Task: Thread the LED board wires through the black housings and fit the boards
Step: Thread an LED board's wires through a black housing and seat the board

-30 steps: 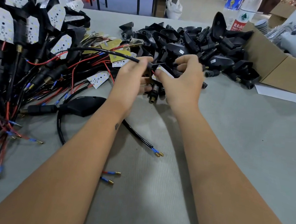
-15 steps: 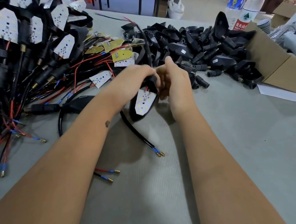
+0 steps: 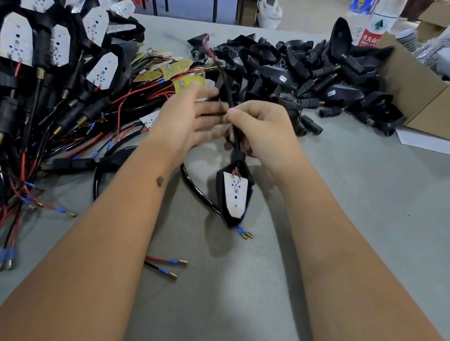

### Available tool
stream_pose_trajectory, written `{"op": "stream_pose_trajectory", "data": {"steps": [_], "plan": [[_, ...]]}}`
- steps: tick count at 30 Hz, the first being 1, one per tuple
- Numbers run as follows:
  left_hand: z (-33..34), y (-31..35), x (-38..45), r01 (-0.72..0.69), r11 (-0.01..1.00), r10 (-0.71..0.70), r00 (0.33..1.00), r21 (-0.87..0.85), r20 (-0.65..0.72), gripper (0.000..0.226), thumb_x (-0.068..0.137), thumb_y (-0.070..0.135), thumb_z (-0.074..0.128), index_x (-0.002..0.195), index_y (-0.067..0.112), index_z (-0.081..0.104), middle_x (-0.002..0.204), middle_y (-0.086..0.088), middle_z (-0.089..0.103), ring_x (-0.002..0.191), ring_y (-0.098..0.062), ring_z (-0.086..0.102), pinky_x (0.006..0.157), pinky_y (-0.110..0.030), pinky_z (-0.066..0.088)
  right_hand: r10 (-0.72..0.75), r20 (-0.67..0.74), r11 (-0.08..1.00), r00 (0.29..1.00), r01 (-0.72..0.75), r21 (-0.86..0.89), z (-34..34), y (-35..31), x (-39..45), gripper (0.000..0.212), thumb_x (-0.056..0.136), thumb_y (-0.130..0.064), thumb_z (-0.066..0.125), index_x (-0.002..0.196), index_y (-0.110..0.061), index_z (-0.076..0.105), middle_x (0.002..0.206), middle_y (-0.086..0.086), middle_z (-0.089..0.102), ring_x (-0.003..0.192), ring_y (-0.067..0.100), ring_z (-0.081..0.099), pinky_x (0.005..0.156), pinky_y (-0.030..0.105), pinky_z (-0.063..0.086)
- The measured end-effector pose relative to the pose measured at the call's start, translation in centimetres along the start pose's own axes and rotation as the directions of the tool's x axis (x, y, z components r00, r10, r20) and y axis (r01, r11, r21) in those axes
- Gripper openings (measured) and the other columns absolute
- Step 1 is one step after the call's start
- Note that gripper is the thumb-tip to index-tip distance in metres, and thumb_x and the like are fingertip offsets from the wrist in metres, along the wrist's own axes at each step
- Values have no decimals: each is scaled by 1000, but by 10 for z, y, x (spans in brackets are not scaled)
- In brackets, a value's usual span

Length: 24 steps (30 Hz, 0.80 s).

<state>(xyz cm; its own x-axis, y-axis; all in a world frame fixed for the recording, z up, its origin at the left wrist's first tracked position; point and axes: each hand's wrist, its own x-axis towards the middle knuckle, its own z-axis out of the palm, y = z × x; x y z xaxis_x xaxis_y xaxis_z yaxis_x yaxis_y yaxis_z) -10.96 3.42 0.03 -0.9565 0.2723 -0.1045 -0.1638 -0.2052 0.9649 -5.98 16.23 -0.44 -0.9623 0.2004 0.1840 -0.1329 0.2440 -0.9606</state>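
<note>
1. Lying nearest on the grey desk (image 3: pixel 352 211): two loose wire ends (image 3: pixel 165 266), one red and one black, each with blue sleeve and brass tip.
2. Hanging just above the desk at centre: a black housing (image 3: pixel 233 196) with white LED board (image 3: pixel 235 197) already sitting inside, pointed end toward the camera, red wire visible at the top of the board.
3. Showing under the housing tip: a black cable (image 3: pixel 196 192) curving on the desk, ending in two brass terminals (image 3: pixel 245 233).
4. Holding the assembly from above: right hand (image 3: pixel 264 130), grip curled and pinching the black cord (image 3: pixel 233 121) that is rising out of the housing.
5. Hovering just beside it: left hand (image 3: pixel 187 119), grip spread with straight fingers, blurred; touching the cord or not, cannot tell.
6. Running further up from the hands: the same cord, going toward the far pile, its far end blurred.
7. Lying at the left: a big heap of finished housings with boards (image 3: pixel 50 49) and tangled red and black wires.
8. Lying between both piles: loose yellow boards (image 3: pixel 179 68).
9. Lying at the far right: a pile of empty black housings (image 3: pixel 311 76), beside a cardboard box (image 3: pixel 433 103).
10. Standing behind: two plastic bottles (image 3: pixel 373 16).
</note>
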Motion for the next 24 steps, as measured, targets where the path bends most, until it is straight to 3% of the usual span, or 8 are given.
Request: {"op": "stream_pose_trajectory", "data": {"steps": [2, 7, 11, 14, 16, 18, 21, 24], "plan": [[-6, -2, 5, -51, 977, 51, 999, -208, -3, 39, 108, 36, 26, 114, 14, 58, 98, -6, 74, 87, -18, 71, 69, -30, 58, 35, 90, 999, 995, -31, -38, 3, -1, -4, 16, 88, -7, 61, 78, 5, 65, 59, 16, 51, 40, 12, 38, 38, 17, 28], [-14, -2, 11, -140, 847, 47, 981, -513, -190, 32, 108, 29, 32, 92, 17, 57, 57, 4, 61, 55, -11, 62, 59, -25, 51, 62, 195, 979, 979, -21, -203, 6, 0, -8, 18, 79, -8, 61, 63, 1, 58, 57, 16, 50, 41, 13, 38, 42, 19, 29], [-13, -1, 13, -174, 745, -20, 959, -644, -282, 34, 107, 19, 34, 81, 11, 53, 48, 3, 52, 43, -9, 52, 49, -22, 46, 86, 249, 978, 965, -34, -206, 4, 1, -9, 18, 73, -11, 58, 62, 3, 57, 52, 13, 45, 47, 17, 40, 43, 20, 31], [-11, 0, 15, -181, 724, -39, 953, -666, -301, 33, 107, 14, 33, 81, 9, 52, 48, 3, 48, 37, -7, 43, 40, -18, 38, 81, 282, 975, 956, -17, -221, 3, 2, -9, 20, 74, -14, 57, 63, 3, 57, 50, 10, 43, 47, 17, 37, 43, 20, 29], [-13, 1, 16, -183, 771, -27, 947, -610, -319, 31, 106, 10, 31, 83, 11, 51, 51, 4, 45, 36, -5, 34, 38, -16, 29, 82, 273, 979, 959, -26, -202, 4, 5, -8, 21, 80, -15, 58, 68, 2, 61, 50, 6, 48, 43, 13, 38, 42, 19, 30], [-15, 1, 14, -185, 856, 12, 941, -484, -338, 28, 103, 8, 29, 87, 15, 50, 53, 6, 42, 36, -5, 27, 37, -16, 22, 63, 179, 977, 982, -23, -214, 2, 9, -6, 18, 83, -18, 59, 73, -4, 66, 51, -2, 54, 43, 8, 42, 45, 20, 35], [-15, 1, 11, -243, 958, 172, 912, -153, -373, 27, 99, 7, 30, 91, 21, 52, 52, 6, 40, 38, -6, 23, 38, -18, 19, -44, -61, 915, 997, 16, -403, -5, 18, 2, 14, 82, -17, 60, 69, -20, 60, 59, -8, 59, 58, 8, 53, 61, 30, 46], [-16, 0, 7, -330, 918, 387, 864, 220, -321, 24, 101, 17, 41, 87, 27, 58, 58, 4, 39, 42, -5, 29, 42, -20, 25, -79, -261, 867, 962, -63, -495, -13, 26, 6, 14, 81, -21, 60, 71, -28, 53, 60, -11, 54, 66, 6, 54, 61, 28, 43]]}}
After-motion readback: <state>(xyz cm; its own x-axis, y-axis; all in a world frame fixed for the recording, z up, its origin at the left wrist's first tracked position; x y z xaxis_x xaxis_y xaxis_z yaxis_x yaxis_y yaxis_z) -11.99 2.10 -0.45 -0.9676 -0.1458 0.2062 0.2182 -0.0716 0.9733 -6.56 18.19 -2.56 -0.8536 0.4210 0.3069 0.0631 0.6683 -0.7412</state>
